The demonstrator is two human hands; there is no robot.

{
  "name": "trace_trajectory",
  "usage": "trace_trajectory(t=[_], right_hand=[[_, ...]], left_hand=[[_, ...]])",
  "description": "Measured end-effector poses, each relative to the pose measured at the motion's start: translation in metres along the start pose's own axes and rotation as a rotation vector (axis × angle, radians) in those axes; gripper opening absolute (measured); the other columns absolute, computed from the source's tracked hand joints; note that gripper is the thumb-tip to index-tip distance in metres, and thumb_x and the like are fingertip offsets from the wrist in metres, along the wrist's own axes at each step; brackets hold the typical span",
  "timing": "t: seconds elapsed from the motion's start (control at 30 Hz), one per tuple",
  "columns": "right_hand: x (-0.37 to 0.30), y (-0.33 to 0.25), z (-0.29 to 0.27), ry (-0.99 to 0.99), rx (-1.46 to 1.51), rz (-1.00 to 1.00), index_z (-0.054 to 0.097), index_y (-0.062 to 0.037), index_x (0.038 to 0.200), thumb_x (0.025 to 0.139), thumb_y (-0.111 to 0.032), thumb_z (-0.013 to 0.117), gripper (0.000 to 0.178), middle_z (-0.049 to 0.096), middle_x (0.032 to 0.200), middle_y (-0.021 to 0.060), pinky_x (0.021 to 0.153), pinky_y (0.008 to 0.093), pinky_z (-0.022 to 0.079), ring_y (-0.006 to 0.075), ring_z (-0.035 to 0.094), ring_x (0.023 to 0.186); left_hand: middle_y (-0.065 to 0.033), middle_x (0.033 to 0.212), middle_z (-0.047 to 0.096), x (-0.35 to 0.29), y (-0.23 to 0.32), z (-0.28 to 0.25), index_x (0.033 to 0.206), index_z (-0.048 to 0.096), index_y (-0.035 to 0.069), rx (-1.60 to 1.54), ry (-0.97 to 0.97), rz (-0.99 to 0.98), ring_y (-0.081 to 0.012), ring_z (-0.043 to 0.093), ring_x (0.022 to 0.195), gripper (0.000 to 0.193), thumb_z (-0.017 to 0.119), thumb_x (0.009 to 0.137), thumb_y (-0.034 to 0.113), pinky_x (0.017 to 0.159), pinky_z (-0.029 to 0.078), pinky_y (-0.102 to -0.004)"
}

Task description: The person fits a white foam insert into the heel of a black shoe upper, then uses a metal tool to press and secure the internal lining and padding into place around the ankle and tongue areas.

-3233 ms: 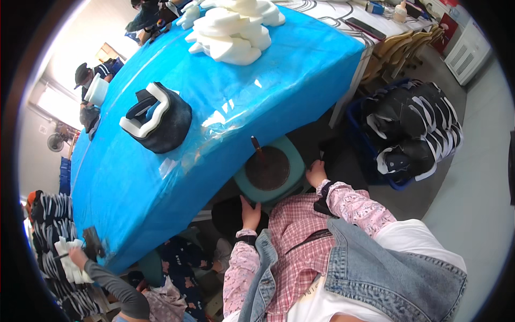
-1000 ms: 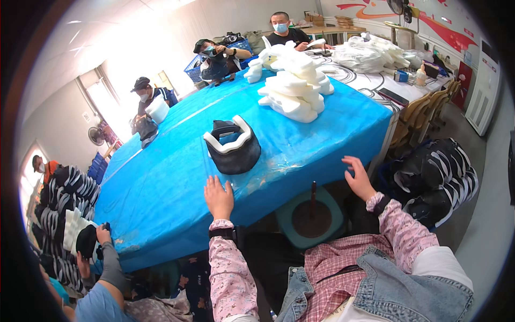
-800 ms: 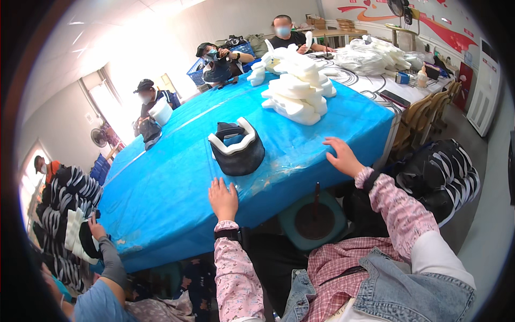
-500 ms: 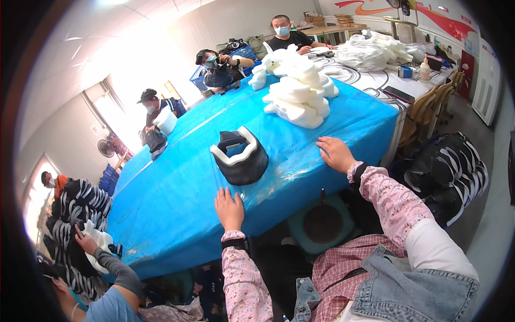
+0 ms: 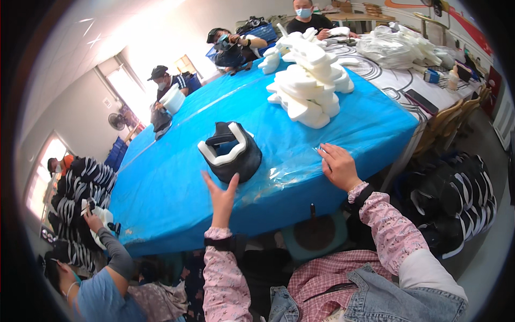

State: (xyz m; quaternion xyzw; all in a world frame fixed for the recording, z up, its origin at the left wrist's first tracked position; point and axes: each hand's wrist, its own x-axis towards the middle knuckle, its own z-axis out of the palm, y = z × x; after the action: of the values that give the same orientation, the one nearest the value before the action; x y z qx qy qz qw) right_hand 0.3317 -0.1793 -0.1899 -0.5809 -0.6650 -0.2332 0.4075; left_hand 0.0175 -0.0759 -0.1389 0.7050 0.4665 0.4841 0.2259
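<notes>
A black, ring-shaped padded piece with white foam along its upper edge stands on the blue-covered table. I cannot name its exact kind. Just at its near side, my left hand is open, thumb and fingers spread apart, close to the black wall; whether they touch I cannot tell. My right hand rests on the blue cover by the table's near edge, open, fingers stretched out, holding nothing visible. Beyond both hands, a heap of white foam pieces is piled up.
A stool stands under the near edge. Stacked black-and-white padded pieces lie at right, more at left. A co-worker in blue sits at my left; others work across the table. A phone lies on the far-right table.
My left hand has lifted off the cover and spread its thumb and fingers toward the black padded piece. My right hand stays by the edge. The whole view has shifted.
</notes>
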Motion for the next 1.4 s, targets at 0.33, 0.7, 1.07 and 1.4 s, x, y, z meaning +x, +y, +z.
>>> trace_trajectory(t=[0.33, 0.7, 1.07, 1.4], right_hand=[[0.0, -0.006, 0.003, 0.039, 0.017, -0.01, 0.059, -0.002, 0.101, 0.077, -0.013, 0.053, 0.027, 0.056, 0.109, 0.0145, 0.089, 0.0379, 0.04, 0.0275, 0.053, 0.103], [0.052, -0.066, -0.091, -0.081, 0.762, 0.06, 0.05, -0.0029, 0.116, 0.08, -0.008, 0.054, 0.037, 0.05, 0.118, 0.0134, 0.093, 0.0343, 0.037, 0.0255, 0.048, 0.108], [0.055, -0.136, -0.096, -0.325, 2.328, 0.795, 0.033, -0.0056, 0.129, 0.092, -0.042, 0.036, 0.052, 0.046, 0.123, 0.0097, 0.098, 0.0343, 0.032, 0.0187, 0.042, 0.115], [0.039, -0.123, -0.073, -0.211, 1.594, 0.649, 0.05, -0.0026, 0.095, 0.088, -0.024, 0.054, 0.023, 0.054, 0.084, -0.0015, 0.069, 0.0195, 0.04, 0.0041, 0.049, 0.077]], left_hand=[[-0.0211, 0.133, 0.025, 0.028, -0.019, 0.033, 0.135, 0.002, -0.008, -0.061, 0.277, 0.048, -0.0273, 0.031, 0.121, 0.108, 0.078, 0.065, 0.027, 0.101, 0.025, -0.0334], [-0.0192, 0.136, 0.025, -0.028, 0.078, 0.028, 0.134, 0.017, -0.001, -0.008, 0.349, 0.441, -0.0326, 0.024, 0.127, 0.091, 0.075, 0.065, 0.013, 0.103, 0.02, -0.0409], [-0.0204, 0.134, 0.026, -0.103, 0.097, 0.034, 0.132, 0.021, 0.004, 0.461, 0.359, 0.749, -0.0424, 0.023, 0.124, 0.076, 0.067, 0.074, 0.021, 0.101, 0.02, -0.056], [-0.0153, 0.116, 0.046, -0.117, 0.104, -0.004, 0.108, 0.051, 0.003, 0.219, 0.092, 0.531, -0.0311, 0.043, 0.109, 0.03, 0.051, 0.078, 0.001, 0.094, 0.031, -0.0377]])
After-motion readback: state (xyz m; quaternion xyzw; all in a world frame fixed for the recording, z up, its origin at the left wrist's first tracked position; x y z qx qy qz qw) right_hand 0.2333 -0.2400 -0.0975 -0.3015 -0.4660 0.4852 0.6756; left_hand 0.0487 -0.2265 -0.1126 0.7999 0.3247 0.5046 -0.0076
